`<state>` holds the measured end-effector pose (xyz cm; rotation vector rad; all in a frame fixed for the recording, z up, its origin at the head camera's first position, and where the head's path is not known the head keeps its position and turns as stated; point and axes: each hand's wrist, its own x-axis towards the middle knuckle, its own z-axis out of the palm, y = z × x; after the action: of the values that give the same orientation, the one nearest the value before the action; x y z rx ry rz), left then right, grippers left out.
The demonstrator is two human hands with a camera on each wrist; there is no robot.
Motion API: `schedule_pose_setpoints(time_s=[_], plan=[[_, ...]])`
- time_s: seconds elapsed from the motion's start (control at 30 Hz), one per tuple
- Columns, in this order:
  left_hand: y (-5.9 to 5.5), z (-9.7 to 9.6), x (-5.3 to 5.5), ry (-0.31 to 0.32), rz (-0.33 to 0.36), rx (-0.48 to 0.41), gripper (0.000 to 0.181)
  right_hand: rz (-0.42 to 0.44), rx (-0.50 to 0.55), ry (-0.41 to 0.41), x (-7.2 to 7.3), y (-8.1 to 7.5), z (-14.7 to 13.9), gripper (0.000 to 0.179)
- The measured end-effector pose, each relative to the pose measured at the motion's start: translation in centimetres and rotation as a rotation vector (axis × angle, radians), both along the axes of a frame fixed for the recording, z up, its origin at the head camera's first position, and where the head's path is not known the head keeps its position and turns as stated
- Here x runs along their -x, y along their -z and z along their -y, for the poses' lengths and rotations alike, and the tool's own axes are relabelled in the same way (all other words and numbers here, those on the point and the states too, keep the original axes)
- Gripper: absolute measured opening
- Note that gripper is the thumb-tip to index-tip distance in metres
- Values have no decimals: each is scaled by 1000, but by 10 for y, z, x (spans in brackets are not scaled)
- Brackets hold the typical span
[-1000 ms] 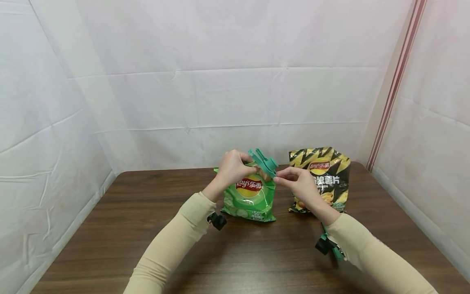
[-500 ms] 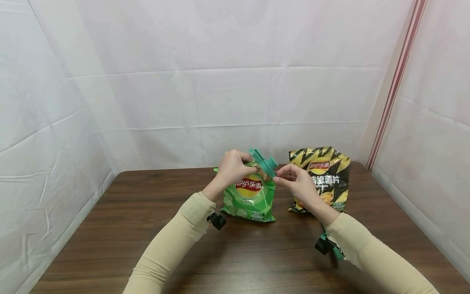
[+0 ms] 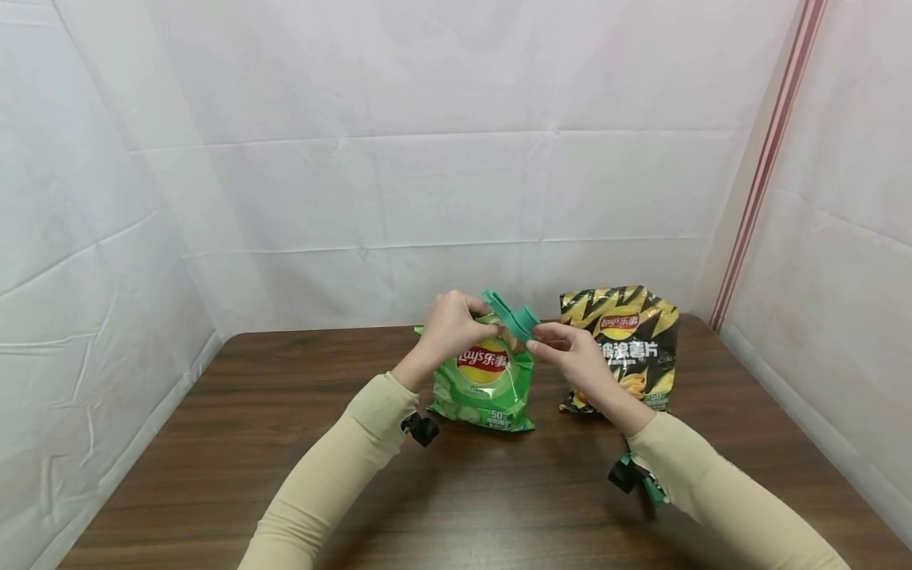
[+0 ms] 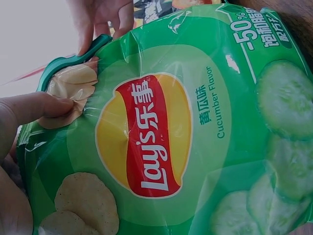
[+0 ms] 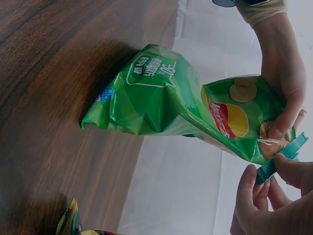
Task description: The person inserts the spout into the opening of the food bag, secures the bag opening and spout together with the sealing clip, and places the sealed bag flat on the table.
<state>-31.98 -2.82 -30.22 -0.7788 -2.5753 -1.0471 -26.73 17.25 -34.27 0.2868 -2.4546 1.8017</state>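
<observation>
A green bag of cucumber-flavor potato chips (image 3: 480, 400) stands on the table. My left hand (image 3: 450, 326) pinches its top edge, the thumb pressing on the front of the film in the left wrist view. Along that top edge lies a teal bag clip (image 3: 511, 317), slanting down to the right, its two arms together. My right hand (image 3: 577, 356) pinches the clip's lower right end between thumb and fingers. In the right wrist view the clip (image 5: 283, 157) sits across the bag's mouth, close beside the left thumb. The left fingers behind the bag are mostly hidden.
Behind my right hand stands a black and yellow chip bag (image 3: 644, 340). Another teal item (image 3: 654, 489) lies on the brown wooden table (image 3: 285, 427), partly hidden under my right sleeve. White cloth (image 3: 442, 190) hangs behind the table and at both sides.
The clip's raised arm has come down against the other one. My right hand has shifted very slightly at the clip's end. My left hand and the bag have stayed in place.
</observation>
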Motion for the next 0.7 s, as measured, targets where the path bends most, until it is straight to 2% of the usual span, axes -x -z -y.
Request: schedule_pose_setpoints(time_s=[0.3,0.53,0.7], plan=[[-1,0,0,-3,14,21,10,-16,5,37,-1,2,1,44],[0,0,0,-4,-4,23,11,52,-18,46,-1,-3,1,43],[-1,0,0,-6,-18,42,11,42,-32,58,-2,-5,0,42]])
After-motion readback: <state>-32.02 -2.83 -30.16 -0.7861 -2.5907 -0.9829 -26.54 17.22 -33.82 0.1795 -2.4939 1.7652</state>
